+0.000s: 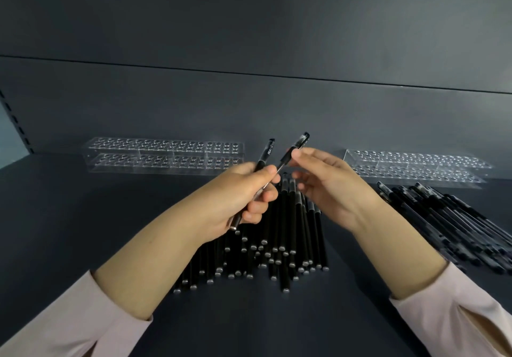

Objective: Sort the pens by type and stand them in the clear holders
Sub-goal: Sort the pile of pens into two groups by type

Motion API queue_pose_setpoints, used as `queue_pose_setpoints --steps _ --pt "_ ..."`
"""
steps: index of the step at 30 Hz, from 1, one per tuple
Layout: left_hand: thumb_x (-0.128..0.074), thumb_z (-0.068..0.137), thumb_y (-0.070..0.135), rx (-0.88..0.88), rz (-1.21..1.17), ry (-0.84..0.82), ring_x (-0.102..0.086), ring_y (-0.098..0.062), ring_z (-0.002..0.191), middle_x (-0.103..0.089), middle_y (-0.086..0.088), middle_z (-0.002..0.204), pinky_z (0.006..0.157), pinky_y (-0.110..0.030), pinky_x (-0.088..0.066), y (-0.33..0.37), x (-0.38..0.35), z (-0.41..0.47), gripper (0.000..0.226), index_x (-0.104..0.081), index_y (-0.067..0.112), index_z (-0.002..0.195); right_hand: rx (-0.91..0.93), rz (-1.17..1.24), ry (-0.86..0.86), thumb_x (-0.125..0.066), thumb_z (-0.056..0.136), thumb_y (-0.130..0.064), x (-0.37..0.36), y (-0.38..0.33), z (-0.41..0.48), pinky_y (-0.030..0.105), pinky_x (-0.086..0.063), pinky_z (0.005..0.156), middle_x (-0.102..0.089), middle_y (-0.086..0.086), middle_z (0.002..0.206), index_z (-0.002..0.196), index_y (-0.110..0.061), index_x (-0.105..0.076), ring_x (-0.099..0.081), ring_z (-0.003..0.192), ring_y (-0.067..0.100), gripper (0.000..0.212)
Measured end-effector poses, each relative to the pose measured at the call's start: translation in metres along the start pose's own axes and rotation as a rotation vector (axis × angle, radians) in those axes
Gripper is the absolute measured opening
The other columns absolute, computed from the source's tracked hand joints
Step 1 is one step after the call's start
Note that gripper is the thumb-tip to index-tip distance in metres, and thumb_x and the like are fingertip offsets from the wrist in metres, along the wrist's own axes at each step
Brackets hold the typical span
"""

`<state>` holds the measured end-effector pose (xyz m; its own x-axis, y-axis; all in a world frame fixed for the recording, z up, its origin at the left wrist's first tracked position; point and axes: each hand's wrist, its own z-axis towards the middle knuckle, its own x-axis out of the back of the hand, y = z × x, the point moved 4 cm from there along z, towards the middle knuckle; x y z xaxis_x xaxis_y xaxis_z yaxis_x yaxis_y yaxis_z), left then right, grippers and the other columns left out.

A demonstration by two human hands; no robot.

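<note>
Left hand (243,199) was closed round a black pen (263,160), gripped mid-barrel, cap end tilted up and away, butt end poking out below the palm. Right hand (324,182) was half open, thumb and forefinger pinching a second pen (295,149) near its cap; the other fingers were spread loose and held nothing. The second pen's lower end lay against the left thumb, so both hands touched it. Both pens hung above the table (83,218), over a central heap (277,246) of matte black stick pens with small grey end plugs, lying roughly parallel. A second heap (448,218) lay to the right, glossier, with clear barrels and clips. Two clear holders, left (163,154) and right (415,165), sat well apart at the back, each a two-tier acrylic block drilled with rows of round holes; all holes looked empty. Judgement: pens would be light, stiff and smooth, apt to roll on the flat dark surface and to slip in a loose pinch; best held mid-barrel or at the ribbed grip, then lowered straight into a hole. Acrylic likely hard, brittle, easily scuffed.
</note>
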<state>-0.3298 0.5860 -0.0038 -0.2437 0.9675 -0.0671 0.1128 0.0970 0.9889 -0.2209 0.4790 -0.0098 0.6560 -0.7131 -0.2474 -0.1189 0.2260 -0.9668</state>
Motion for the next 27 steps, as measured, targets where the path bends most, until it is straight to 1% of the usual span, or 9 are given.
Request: queue_pose_setpoints --steps 3,5,8,10,14,18,20,24,27 --pt "-0.039 0.105 0.034 -0.074 0.271 0.194 -0.061 -0.009 0.067 -0.070 0.004 0.078 0.060 -0.022 -0.050 0.005 0.009 0.001 0.030 -0.061 0.013 0.106 0.012 0.120 0.038 -0.063 0.090 -0.019 0.003 -0.001 0.003 0.018 -0.048 0.058 -0.071 -0.002 0.084 0.083 -0.020 -0.067 -0.061 0.066 0.007 0.008" --pt "-0.032 0.105 0.042 -0.145 0.555 0.352 -0.058 -0.005 0.085 -0.063 0.012 0.094 0.072 -0.024 -0.044 0.011 0.023 0.001 0.037 -0.065 0.026 0.099 0.032 0.179 0.136 -0.059 0.094 -0.018 0.011 -0.005 0.005 0.018 -0.049 0.058 -0.072 0.000 0.085 0.087 -0.017 -0.065 -0.061 0.065 0.007 0.009" --pt "-0.025 0.104 0.050 -0.075 0.607 0.362 -0.045 -0.004 0.097 -0.047 0.018 0.098 0.086 -0.029 -0.033 0.011 0.042 0.003 0.047 -0.068 0.031 0.101 0.026 0.187 0.255 -0.061 0.093 -0.019 0.023 -0.007 0.007 0.019 -0.049 0.056 -0.067 0.002 0.080 0.087 -0.015 -0.063 -0.059 0.062 0.009 0.008" --pt "-0.027 0.104 0.049 -0.002 0.662 0.329 -0.045 -0.003 0.089 -0.045 0.016 0.093 0.081 -0.029 -0.034 0.004 0.044 0.006 0.046 -0.067 0.027 0.111 0.018 0.160 0.281 -0.061 0.093 -0.020 0.027 -0.005 0.007 0.019 -0.048 0.055 -0.066 0.001 0.078 0.084 -0.015 -0.062 -0.057 0.062 0.009 0.010" --pt "-0.035 0.104 0.041 0.035 0.988 0.326 -0.050 -0.006 0.069 -0.057 0.004 0.089 0.055 -0.023 -0.036 -0.012 0.042 0.013 0.039 -0.056 0.012 0.119 -0.009 0.132 0.285 -0.062 0.092 -0.021 0.027 -0.001 0.007 0.020 -0.048 0.056 -0.064 0.003 0.079 0.087 -0.014 -0.062 -0.055 0.062 0.010 0.009" --pt "-0.041 0.102 0.037 0.040 1.104 0.386 -0.056 -0.011 0.056 -0.063 -0.002 0.080 0.049 -0.025 -0.042 -0.013 0.045 0.011 0.043 -0.045 0.008 0.133 -0.011 0.081 0.274 -0.065 0.091 -0.025 0.029 0.001 0.007 0.020 -0.049 0.058 -0.061 0.003 0.079 0.088 -0.013 -0.060 -0.055 0.061 0.009 0.013" --pt "-0.045 0.101 0.034 0.007 1.173 0.415 -0.058 -0.013 0.061 -0.062 -0.001 0.084 0.050 -0.025 -0.043 -0.010 0.045 0.009 0.037 -0.047 0.009 0.128 -0.011 0.062 0.272 -0.065 0.091 -0.024 0.029 0.002 0.007 0.020 -0.050 0.060 -0.063 0.002 0.077 0.087 -0.012 -0.062 -0.054 0.061 0.009 0.013" --pt "-0.057 0.097 0.031 -0.024 1.226 0.425 -0.061 -0.019 0.085 -0.062 -0.002 0.102 0.067 -0.028 -0.045 -0.008 0.044 0.007 0.030 -0.054 0.011 0.119 -0.015 0.033 0.294 -0.066 0.090 -0.023 0.030 0.002 0.005 0.021 -0.050 0.061 -0.065 0.000 0.072 0.088 -0.012 -0.066 -0.054 0.060 0.008 0.011" --pt "-0.061 0.095 0.029 -0.010 1.178 0.395 -0.060 -0.018 0.085 -0.060 -0.002 0.103 0.067 -0.026 -0.043 -0.012 0.040 0.009 0.030 -0.055 0.011 0.118 0.004 -0.004 0.305 -0.066 0.090 -0.020 0.032 0.001 0.005 0.020 -0.049 0.059 -0.064 0.001 0.075 0.088 -0.013 -0.066 -0.053 0.057 0.007 0.008"
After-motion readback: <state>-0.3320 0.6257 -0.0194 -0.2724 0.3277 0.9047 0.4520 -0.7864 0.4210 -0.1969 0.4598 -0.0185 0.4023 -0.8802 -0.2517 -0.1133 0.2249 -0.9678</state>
